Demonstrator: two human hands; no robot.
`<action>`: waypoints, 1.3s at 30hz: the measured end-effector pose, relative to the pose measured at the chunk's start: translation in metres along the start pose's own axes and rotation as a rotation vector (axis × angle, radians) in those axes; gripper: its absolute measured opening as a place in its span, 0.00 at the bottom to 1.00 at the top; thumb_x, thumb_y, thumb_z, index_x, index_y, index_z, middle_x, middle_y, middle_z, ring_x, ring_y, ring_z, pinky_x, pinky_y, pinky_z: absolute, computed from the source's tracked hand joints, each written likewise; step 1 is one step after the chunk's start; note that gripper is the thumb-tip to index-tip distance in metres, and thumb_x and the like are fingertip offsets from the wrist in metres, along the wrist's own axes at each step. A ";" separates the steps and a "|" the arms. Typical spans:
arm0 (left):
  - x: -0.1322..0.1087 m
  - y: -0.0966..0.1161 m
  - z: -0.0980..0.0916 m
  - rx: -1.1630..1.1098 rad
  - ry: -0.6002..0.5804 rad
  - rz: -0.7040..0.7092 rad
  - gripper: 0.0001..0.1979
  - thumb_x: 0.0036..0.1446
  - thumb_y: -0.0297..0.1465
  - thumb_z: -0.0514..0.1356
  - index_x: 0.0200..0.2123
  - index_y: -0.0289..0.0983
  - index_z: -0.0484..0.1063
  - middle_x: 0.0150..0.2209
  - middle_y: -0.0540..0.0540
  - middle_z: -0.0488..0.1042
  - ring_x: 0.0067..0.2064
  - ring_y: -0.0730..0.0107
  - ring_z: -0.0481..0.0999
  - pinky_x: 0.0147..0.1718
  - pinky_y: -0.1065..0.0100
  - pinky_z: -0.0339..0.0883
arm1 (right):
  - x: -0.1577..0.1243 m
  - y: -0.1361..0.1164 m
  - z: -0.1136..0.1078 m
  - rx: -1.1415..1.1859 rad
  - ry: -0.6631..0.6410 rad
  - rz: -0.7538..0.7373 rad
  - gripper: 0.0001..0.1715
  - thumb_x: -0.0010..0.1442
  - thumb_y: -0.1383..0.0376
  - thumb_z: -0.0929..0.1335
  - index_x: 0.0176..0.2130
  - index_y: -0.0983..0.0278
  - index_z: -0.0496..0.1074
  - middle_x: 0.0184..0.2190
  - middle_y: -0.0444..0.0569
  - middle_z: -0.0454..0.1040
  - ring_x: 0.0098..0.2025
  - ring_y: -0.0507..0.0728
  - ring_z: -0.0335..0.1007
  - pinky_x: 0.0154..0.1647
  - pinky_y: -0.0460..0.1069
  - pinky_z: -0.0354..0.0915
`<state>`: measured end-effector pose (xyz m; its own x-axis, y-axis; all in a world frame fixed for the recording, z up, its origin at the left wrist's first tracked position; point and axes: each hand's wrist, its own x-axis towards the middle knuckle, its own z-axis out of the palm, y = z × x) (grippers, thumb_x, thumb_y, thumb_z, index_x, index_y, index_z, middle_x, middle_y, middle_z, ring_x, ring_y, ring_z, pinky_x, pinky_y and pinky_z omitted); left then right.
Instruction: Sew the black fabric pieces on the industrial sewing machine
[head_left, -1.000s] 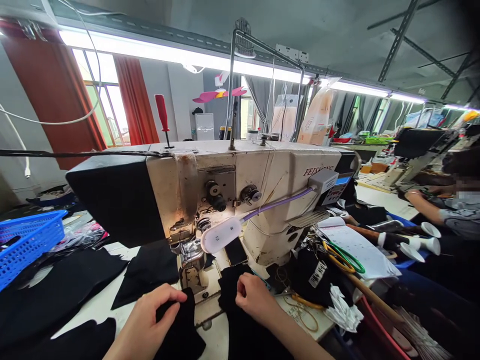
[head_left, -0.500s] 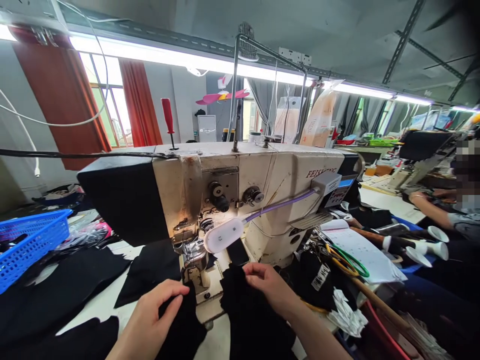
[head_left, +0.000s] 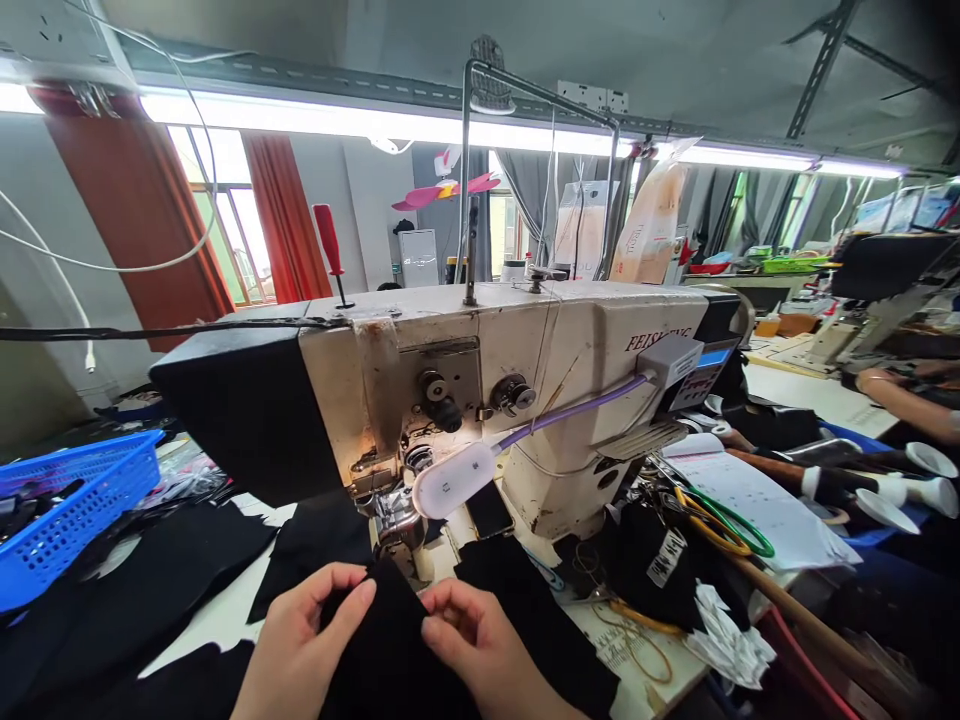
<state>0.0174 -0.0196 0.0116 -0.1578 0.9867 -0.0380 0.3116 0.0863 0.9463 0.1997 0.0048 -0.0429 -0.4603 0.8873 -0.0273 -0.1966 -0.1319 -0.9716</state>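
Note:
Between my two hands a black fabric piece (head_left: 394, 640) is held up in front of the sewing machine (head_left: 570, 340). My left hand (head_left: 304, 630) pinches its left edge, thumb over the cloth. On the other side, my right hand (head_left: 476, 640) has its fingers curled at the right edge, closed on the cloth. Just beyond the fabric's top sits the machine's presser foot area (head_left: 397, 515), partly hidden by the hands and cloth. A white lamp head (head_left: 454, 482) on a purple neck lights it. More black fabric (head_left: 532, 610) lies to the right of my right hand.
Black cut pieces (head_left: 187, 560) and a blue basket (head_left: 90, 500) lie left. A phone (head_left: 489, 510) rests on the machine bed. Right are scissors (head_left: 720, 520), a paper pad (head_left: 757, 500) and thread cones (head_left: 885, 500). A co-worker's arm (head_left: 907, 400) shows far right.
My right hand has left the right-hand black stack and moved left to the fabric piece. My left hand has lifted that piece nearer; both hands now grip it. The view has shifted slightly.

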 end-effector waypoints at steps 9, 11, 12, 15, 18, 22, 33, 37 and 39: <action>-0.011 0.015 0.007 -0.038 0.117 0.040 0.20 0.42 0.51 0.66 0.27 0.39 0.76 0.24 0.51 0.75 0.27 0.71 0.70 0.27 0.74 0.65 | -0.002 -0.004 -0.004 -0.272 0.072 -0.352 0.09 0.53 0.62 0.69 0.26 0.66 0.74 0.48 0.56 0.72 0.52 0.61 0.68 0.55 0.56 0.60; -0.013 0.016 0.007 -0.099 0.127 0.021 0.19 0.40 0.50 0.67 0.28 0.40 0.77 0.25 0.51 0.77 0.27 0.71 0.72 0.28 0.74 0.66 | -0.001 0.000 -0.005 -0.121 0.001 -0.377 0.07 0.52 0.63 0.71 0.27 0.65 0.75 0.41 0.55 0.77 0.50 0.60 0.71 0.55 0.55 0.62; -0.014 0.015 0.007 -0.119 0.139 0.017 0.19 0.40 0.49 0.67 0.28 0.40 0.77 0.26 0.50 0.78 0.28 0.70 0.73 0.28 0.74 0.67 | -0.001 0.002 -0.005 -0.071 -0.025 -0.396 0.06 0.52 0.63 0.72 0.27 0.64 0.76 0.37 0.54 0.78 0.46 0.59 0.73 0.51 0.54 0.64; -0.011 0.010 0.002 -0.133 0.165 0.076 0.17 0.40 0.47 0.68 0.27 0.41 0.78 0.34 0.48 0.79 0.36 0.66 0.76 0.35 0.75 0.70 | -0.002 0.007 -0.003 -0.007 -0.065 -0.413 0.06 0.50 0.63 0.74 0.27 0.64 0.77 0.41 0.53 0.77 0.41 0.57 0.74 0.45 0.51 0.66; -0.008 0.003 -0.007 -0.090 0.098 0.150 0.15 0.43 0.46 0.67 0.27 0.41 0.79 0.39 0.47 0.79 0.44 0.62 0.77 0.43 0.74 0.70 | -0.005 0.010 -0.001 0.033 -0.073 -0.347 0.07 0.49 0.61 0.74 0.27 0.63 0.79 0.41 0.52 0.77 0.41 0.56 0.73 0.46 0.50 0.65; -0.008 -0.003 -0.015 -0.035 0.076 0.143 0.15 0.45 0.47 0.66 0.30 0.41 0.79 0.38 0.47 0.80 0.41 0.62 0.78 0.41 0.73 0.72 | -0.009 0.011 0.002 -0.074 -0.008 -0.323 0.07 0.53 0.62 0.72 0.30 0.64 0.80 0.33 0.52 0.77 0.35 0.54 0.71 0.39 0.48 0.65; -0.002 -0.009 -0.012 -0.055 0.128 0.024 0.21 0.38 0.49 0.69 0.32 0.41 0.80 0.36 0.47 0.82 0.41 0.61 0.79 0.40 0.74 0.72 | -0.016 0.002 0.015 -0.111 0.286 -0.311 0.03 0.46 0.68 0.72 0.24 0.64 0.79 0.31 0.51 0.78 0.32 0.53 0.73 0.34 0.45 0.64; -0.007 0.003 -0.005 -0.088 0.167 -0.004 0.20 0.36 0.49 0.69 0.29 0.41 0.80 0.33 0.48 0.82 0.36 0.63 0.78 0.35 0.74 0.72 | -0.017 0.001 0.023 -0.080 0.357 -0.365 0.05 0.48 0.67 0.70 0.23 0.63 0.78 0.29 0.51 0.77 0.32 0.54 0.74 0.34 0.45 0.65; -0.010 0.009 0.000 -0.112 0.226 0.002 0.19 0.36 0.49 0.69 0.28 0.42 0.80 0.31 0.49 0.81 0.34 0.65 0.77 0.34 0.74 0.70 | -0.017 0.002 0.026 -0.068 0.376 -0.358 0.06 0.47 0.67 0.70 0.21 0.64 0.77 0.28 0.51 0.77 0.31 0.53 0.73 0.32 0.45 0.64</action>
<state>0.0220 -0.0290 0.0201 -0.3670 0.9299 0.0250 0.2085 0.0560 0.9764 0.1849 -0.0217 -0.0383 -0.0293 0.9706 0.2388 -0.2225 0.2265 -0.9482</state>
